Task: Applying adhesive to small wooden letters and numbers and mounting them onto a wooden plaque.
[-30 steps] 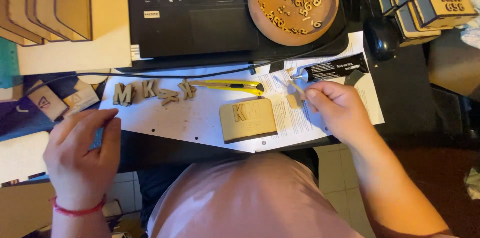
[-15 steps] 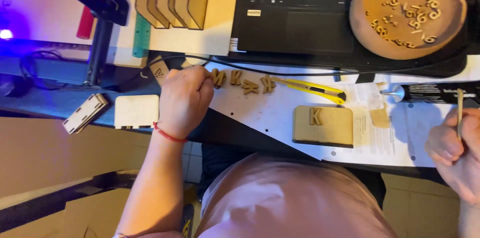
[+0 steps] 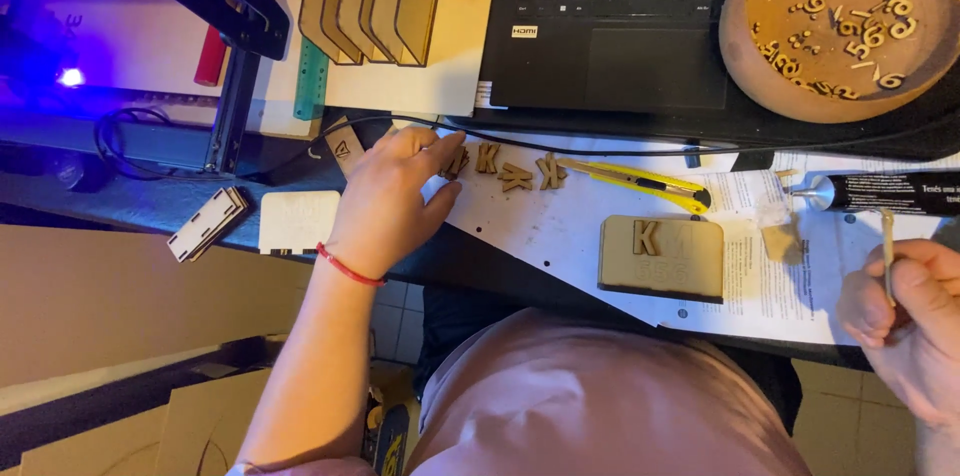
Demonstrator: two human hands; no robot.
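My left hand (image 3: pixel 388 198) rests palm down on the white sheet (image 3: pixel 545 231), fingertips on the leftmost of several small wooden cut-out letters (image 3: pixel 505 168) lined up there. My right hand (image 3: pixel 905 308) is at the right edge, closed around a thin wooden stick (image 3: pixel 886 254) held upright. Between the hands lies a wooden plaque (image 3: pixel 662 257) with one wooden letter stuck on its top left. A yellow utility knife (image 3: pixel 640 182) lies just past the letters.
A black laptop (image 3: pixel 620 26) stands at the back, a wooden bowl (image 3: pixel 845 21) of small cut-out pieces on its right. A glue tube (image 3: pixel 880 193) lies at right. Flat wooden panels (image 3: pixel 370 1), small wooden plates (image 3: pixel 300 221) and a black machine frame (image 3: pixel 225 6) are at left.
The view has swung left. My left hand has come from the desk's near edge up onto the row of wooden letters. My right hand still holds the stick, now lower right.
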